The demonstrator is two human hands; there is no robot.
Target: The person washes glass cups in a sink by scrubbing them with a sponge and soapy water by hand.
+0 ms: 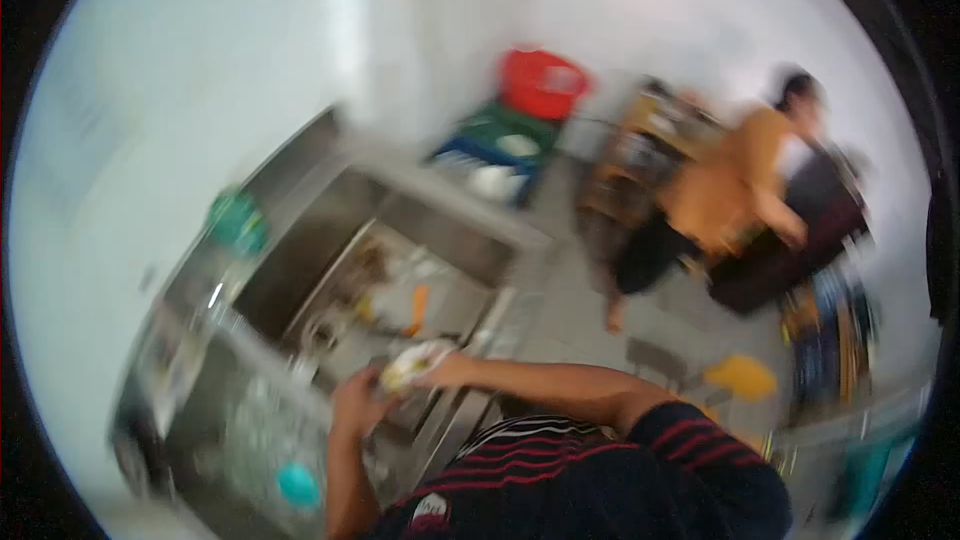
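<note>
A small pale dish (415, 364) with yellowish and greenish patches is held over the steel sink, blurred by motion; I cannot tell if it is a bowl or a plate. My right hand (450, 370) is closed on its right side. At the dish's left edge is my left hand (362, 402), its fingers too smeared to show whether they grip. Below and beyond the hands, the right basin (490, 252) of the sink holds dishes in a jumble, with an orange strip-like piece (418, 308) among them.
The left basin holds clear glassware (255, 425) and a turquoise round item (298, 485). A green bundle (238, 222) sits on the sink's back ledge. Beyond stand stacked crates (510, 145) and a red tub (543, 83). At right, a person (735, 180) carries something dark.
</note>
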